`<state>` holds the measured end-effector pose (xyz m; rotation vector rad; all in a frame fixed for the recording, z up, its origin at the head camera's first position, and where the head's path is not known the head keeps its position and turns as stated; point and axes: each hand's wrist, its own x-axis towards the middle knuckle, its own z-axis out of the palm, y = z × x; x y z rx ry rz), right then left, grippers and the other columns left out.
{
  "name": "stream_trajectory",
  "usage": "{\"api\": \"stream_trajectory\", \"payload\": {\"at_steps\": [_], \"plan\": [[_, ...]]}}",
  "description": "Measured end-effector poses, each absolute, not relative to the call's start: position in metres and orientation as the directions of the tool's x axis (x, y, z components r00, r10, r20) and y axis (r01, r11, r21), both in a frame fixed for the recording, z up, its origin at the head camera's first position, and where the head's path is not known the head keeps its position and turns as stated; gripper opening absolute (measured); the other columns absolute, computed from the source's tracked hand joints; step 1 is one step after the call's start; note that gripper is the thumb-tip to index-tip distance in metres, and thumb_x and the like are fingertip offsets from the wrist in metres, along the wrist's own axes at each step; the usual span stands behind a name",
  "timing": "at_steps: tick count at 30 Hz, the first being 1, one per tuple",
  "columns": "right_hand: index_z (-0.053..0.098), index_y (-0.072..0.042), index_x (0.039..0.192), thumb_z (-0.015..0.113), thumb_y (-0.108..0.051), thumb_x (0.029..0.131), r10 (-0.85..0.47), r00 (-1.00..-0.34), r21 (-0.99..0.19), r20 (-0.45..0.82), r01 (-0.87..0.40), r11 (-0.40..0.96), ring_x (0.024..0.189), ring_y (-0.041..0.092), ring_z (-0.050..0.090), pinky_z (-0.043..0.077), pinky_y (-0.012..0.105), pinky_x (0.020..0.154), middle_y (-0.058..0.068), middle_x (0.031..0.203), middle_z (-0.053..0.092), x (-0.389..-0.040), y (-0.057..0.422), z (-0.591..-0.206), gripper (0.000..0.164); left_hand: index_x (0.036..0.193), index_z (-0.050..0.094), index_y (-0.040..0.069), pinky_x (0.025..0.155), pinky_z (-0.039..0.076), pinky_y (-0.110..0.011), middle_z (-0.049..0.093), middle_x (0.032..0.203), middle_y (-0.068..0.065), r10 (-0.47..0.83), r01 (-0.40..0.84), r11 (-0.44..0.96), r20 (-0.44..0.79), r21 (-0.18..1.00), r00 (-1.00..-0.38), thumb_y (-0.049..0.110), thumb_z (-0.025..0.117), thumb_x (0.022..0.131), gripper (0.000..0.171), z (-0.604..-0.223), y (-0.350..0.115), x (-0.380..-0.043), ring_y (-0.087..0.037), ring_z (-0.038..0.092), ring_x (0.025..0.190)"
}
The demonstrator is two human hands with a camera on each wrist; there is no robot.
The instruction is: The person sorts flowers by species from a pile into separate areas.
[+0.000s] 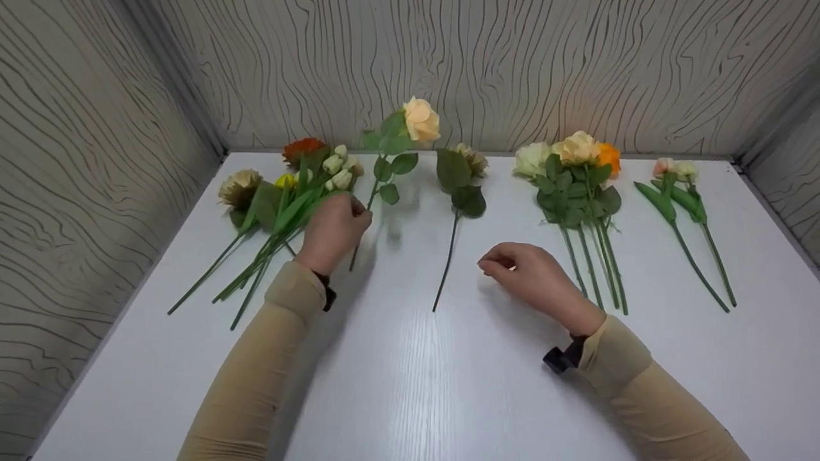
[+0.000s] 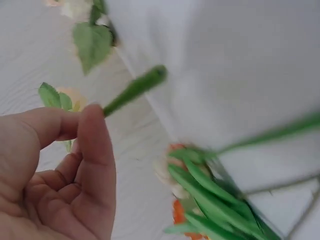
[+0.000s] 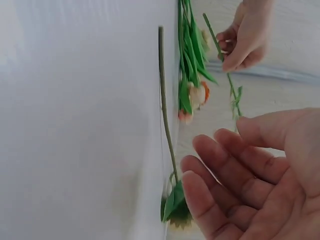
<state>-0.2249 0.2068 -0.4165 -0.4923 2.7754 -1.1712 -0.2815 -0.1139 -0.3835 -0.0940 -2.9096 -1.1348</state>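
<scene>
My left hand (image 1: 333,230) pinches the stem of a peach rose (image 1: 421,120) between thumb and fingertips. The rose is raised off the table, its bloom up and tilted away. In the left wrist view the cut end of its green stem (image 2: 137,89) sticks out past the fingertips. My right hand (image 1: 535,278) hovers over the table with loosely bent fingers and holds nothing. Nearest to it on the left lies a single beige flower (image 1: 474,161) with dark leaves, its stem (image 3: 166,110) pointing toward me.
On the left lies a pile with a red-orange flower (image 1: 303,152), white tulips (image 1: 339,169) and a beige flower (image 1: 240,187). At right lie a bunch of pale roses (image 1: 578,148) with an orange bloom and two tulips (image 1: 674,169). Patterned walls (image 1: 448,64) border the white table (image 1: 410,384).
</scene>
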Motion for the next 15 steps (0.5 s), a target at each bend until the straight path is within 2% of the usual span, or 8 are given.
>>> {"api": "stream_trajectory", "payload": {"at_steps": [3, 5, 10, 15], "plan": [[0.075, -0.009, 0.114, 0.064, -0.028, 0.103, -0.275, -0.961, -0.788, 0.012, -0.178, 0.589, 0.095, 0.023, 0.067, 0.053, 0.040, 0.076, 0.003, 0.101, 0.074, -0.231, 0.219, -0.416, 0.025, 0.099, 0.068, 0.008, 0.065, 0.057, -0.036, 0.066, 0.086, -0.007, 0.113, 0.057, 0.600, -0.014, 0.798, -0.994, 0.022, 0.064, 0.101, 0.015, -0.388, -0.089, -0.275, -0.020, 0.065, 0.072], [0.074, -0.006, 0.116, 0.065, -0.030, 0.103, -0.251, -0.968, -0.845, -0.022, -0.117, 0.522, 0.098, 0.026, 0.067, 0.055, 0.042, 0.080, 0.008, 0.105, 0.074, -0.235, 0.223, -0.418, 0.029, 0.106, 0.069, 0.006, 0.068, 0.060, -0.036, 0.068, 0.093, -0.009, 0.180, 0.036, 0.493, -0.062, 0.869, -0.982, 0.022, 0.065, 0.102, 0.017, -0.395, -0.069, -0.269, -0.022, 0.068, 0.076], [0.070, 0.001, 0.125, 0.064, -0.034, 0.103, -0.214, -0.974, -0.934, -0.070, -0.012, 0.357, 0.105, 0.029, 0.065, 0.057, 0.035, 0.082, 0.017, 0.116, 0.071, -0.244, 0.231, -0.421, 0.041, 0.109, 0.070, 0.002, 0.069, 0.061, -0.033, 0.069, 0.097, -0.011, 0.354, -0.003, 0.269, -0.101, 0.963, -0.930, 0.022, 0.067, 0.102, 0.022, -0.409, -0.018, -0.256, -0.019, 0.066, 0.074], [0.068, 0.001, 0.127, 0.066, -0.034, 0.102, -0.181, -0.980, -0.989, -0.081, 0.056, 0.138, 0.109, 0.030, 0.062, 0.053, 0.033, 0.084, 0.012, 0.120, 0.070, -0.243, 0.237, -0.416, 0.043, 0.108, 0.071, 0.002, 0.068, 0.061, -0.032, 0.069, 0.094, -0.007, 0.444, 0.008, 0.157, -0.063, 0.988, -0.894, 0.022, 0.067, 0.102, 0.021, -0.413, 0.018, -0.243, -0.016, 0.062, 0.071]]}}
